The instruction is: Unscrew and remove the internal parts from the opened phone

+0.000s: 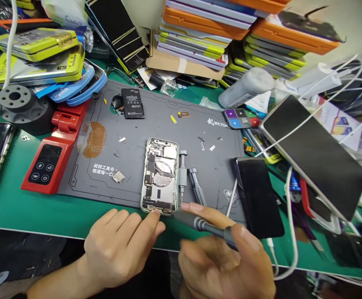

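Note:
An opened phone [160,166] lies on the grey work mat with its inner boards and a round coil showing. At its lower edge, my left hand [121,245] is closed, the fingers curled and the index fingertip on the phone's bottom end. My right hand [246,259] grips a dark grey screwdriver [201,224], its front end pointing left at the phone's lower right corner; the tip itself cannot be made out. Two more screwdrivers, one upright in view [183,172] and one slanted [196,185], lie right of the phone.
A black battery [133,104], a small metal piece [118,176] and tiny parts lie on the mat [106,93]. Left stands a red device [44,166] with buttons. Right are a dark phone [257,195], a larger slab [314,153] and white cables. Stacked boxes [196,41] line the back.

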`<action>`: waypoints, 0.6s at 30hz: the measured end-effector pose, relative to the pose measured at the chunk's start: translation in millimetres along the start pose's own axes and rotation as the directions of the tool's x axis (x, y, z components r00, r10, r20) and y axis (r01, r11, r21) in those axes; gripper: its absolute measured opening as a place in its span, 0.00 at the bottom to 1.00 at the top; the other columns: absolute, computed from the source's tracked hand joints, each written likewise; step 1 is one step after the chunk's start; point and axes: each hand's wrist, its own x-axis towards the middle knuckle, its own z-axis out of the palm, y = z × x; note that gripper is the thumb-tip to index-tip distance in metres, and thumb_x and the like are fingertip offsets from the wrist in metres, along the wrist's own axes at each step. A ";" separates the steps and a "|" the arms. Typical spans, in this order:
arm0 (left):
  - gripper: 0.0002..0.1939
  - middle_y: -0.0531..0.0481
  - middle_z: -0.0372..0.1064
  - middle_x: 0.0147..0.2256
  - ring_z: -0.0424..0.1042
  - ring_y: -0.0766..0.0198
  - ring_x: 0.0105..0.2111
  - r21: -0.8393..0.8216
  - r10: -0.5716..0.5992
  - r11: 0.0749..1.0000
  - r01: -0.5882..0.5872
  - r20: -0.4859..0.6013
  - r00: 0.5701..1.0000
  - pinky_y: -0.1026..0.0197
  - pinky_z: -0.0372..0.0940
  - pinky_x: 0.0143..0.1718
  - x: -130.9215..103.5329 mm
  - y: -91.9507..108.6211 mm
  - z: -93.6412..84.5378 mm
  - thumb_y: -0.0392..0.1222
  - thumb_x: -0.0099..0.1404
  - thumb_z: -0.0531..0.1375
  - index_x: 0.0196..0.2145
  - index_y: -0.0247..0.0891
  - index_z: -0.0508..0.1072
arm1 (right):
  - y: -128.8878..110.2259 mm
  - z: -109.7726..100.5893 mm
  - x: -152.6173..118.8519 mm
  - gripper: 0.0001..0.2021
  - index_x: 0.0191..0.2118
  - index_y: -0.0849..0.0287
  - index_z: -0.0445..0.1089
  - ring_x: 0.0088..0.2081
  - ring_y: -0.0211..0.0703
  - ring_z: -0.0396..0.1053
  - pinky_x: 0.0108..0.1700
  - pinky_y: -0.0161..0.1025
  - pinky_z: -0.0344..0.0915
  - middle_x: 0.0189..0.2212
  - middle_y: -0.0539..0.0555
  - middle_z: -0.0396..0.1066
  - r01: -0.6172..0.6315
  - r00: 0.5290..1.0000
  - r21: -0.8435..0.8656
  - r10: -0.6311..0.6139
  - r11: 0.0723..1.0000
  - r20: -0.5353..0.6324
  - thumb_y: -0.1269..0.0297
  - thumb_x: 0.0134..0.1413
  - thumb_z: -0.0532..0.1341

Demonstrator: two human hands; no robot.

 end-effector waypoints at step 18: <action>0.10 0.55 0.70 0.25 0.65 0.61 0.24 -0.040 -0.084 0.996 0.084 -0.018 0.996 0.53 0.53 0.28 -2.9 0.0 1.1 0.37 0.83 0.58 0.50 0.34 0.80 | 9.9 0.3 6.2 0.27 0.67 0.49 0.75 0.38 0.40 0.82 0.37 0.37 0.83 0.40 0.51 0.79 0.057 0.986 0.039 -0.051 0.998 -0.159 0.79 0.68 0.67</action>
